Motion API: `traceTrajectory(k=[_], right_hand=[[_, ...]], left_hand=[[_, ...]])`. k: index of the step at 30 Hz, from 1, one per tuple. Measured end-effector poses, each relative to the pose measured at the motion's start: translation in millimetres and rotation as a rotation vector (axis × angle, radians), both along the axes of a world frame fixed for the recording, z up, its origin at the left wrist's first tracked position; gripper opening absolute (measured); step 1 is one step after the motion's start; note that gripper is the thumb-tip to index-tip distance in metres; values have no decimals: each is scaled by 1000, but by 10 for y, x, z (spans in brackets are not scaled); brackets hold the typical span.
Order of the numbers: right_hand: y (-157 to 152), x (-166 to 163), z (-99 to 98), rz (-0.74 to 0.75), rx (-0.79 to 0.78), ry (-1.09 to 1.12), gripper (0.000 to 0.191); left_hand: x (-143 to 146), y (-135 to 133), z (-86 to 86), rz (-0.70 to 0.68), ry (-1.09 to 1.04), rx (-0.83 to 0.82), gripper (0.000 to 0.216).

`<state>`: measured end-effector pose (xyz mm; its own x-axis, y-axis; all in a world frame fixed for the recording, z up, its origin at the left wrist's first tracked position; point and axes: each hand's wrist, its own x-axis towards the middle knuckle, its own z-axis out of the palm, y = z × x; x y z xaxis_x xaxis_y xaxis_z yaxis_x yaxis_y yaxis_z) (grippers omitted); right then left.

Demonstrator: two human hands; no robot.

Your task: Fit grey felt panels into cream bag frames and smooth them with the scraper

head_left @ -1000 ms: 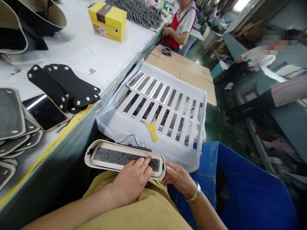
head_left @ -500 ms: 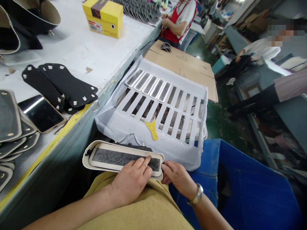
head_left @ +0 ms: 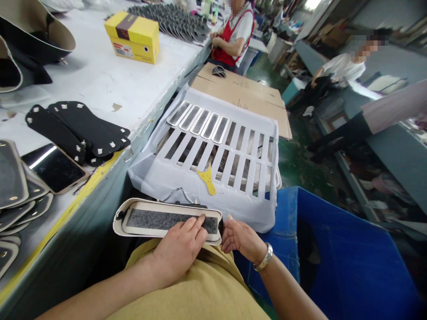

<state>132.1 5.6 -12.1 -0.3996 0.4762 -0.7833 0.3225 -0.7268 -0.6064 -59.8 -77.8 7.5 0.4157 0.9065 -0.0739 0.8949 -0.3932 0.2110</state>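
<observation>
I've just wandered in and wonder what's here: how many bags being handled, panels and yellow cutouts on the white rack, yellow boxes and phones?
Handled bag: 1
Panels on rack: 5
Yellow cutout: 1
Yellow box: 1
Phone: 1
Total: 9

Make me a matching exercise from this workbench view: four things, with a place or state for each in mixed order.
1. Left hand
2. Right hand
3. Smartphone
4. Yellow forked piece

A. Dark screen facing up
B. Lying on the white slotted cover
C. Fingers laid on the speckled grey strip
D. Metal band at its wrist

Pairs: 1-C, 2-D, 3-A, 4-B.
</observation>
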Motion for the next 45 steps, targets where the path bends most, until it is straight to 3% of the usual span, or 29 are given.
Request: traceTrajectory(k=[7,16,20,29,37,42,45], right_hand=[[43,7,99,62,14,-55,40],[29,-38,167,375,357,-275,32],[79,-71,164,468,419,-338,31],[203,-187,160,501,284,-363,21],[280,-156,177,507,146,-232,24],[337,-180,177,585,134,-247,28],[397,-99,153,589,6,-131,32]], left_hand=[[21,-5,13,18,0,11,22],[3,-13,-15,18,-4,43,22],[9,-14,-25,17,1,44,23],[-8,-9,-35,15,-11,39,21],[-13,-3,-52,-4,-21,58,18],[-21,1,-40,4,-28,52,17],[-35,1,-29,11,-26,52,17]])
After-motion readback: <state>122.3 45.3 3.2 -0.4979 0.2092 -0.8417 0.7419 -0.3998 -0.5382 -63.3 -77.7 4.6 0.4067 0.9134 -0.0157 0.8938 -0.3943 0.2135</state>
